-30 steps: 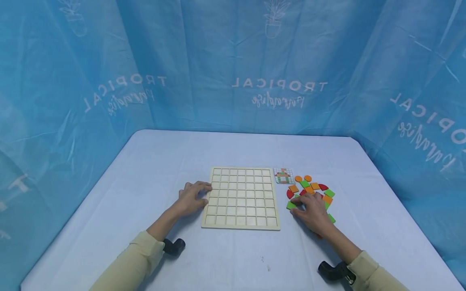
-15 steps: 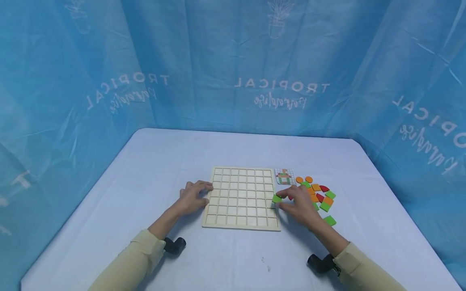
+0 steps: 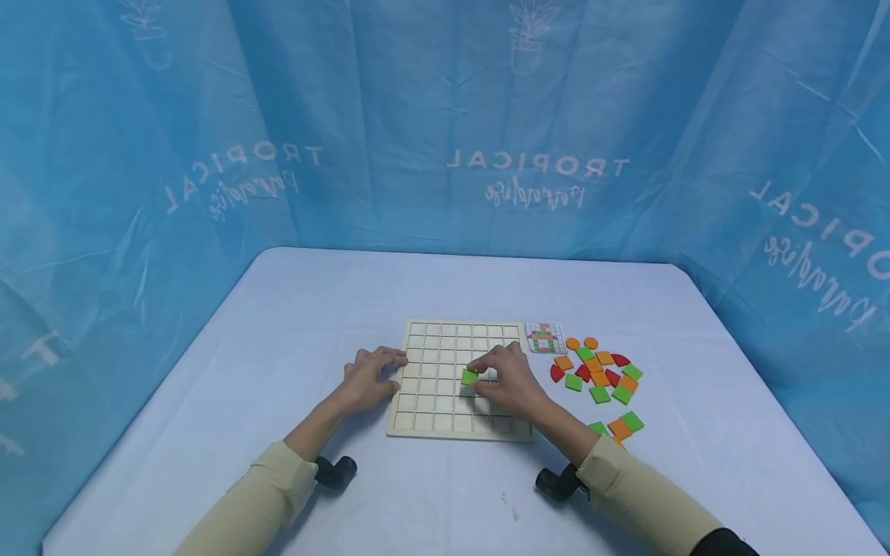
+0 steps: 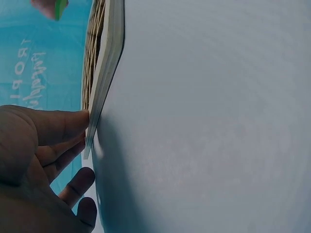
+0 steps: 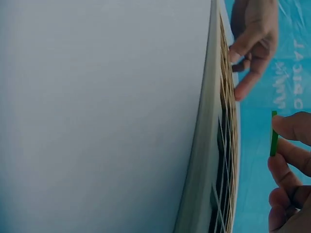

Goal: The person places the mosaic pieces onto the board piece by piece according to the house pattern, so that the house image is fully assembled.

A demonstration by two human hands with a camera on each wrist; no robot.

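Observation:
A square wooden board (image 3: 424,403) with a grid of shallow cells lies flat in the middle of the table. At its left edge rests my left hand (image 3: 368,380), thumb and index finger spread apart and touching the rim. In the left wrist view, the thumb (image 4: 63,125) lies against the board's side. My right hand (image 3: 511,378) pinches a green square tile (image 3: 470,377) between thumb and fingertips, over the board's middle. The right wrist view shows this green tile (image 5: 274,133) edge-on, raised above the grid.
Right of the board lies a scatter of flat tiles, including orange squares (image 3: 599,378), red quarter-circles (image 3: 557,373), green squares (image 3: 573,382) and orange circles (image 3: 591,343). A small pattern card (image 3: 545,337) lies by the board's upper right corner. Blue curtains (image 3: 445,116) surround the white table (image 3: 334,301).
My right hand has picked the green tile out of the scattered tiles and moved left with it, past the board's right edge to its middle. The left hand stays at the board's left edge.

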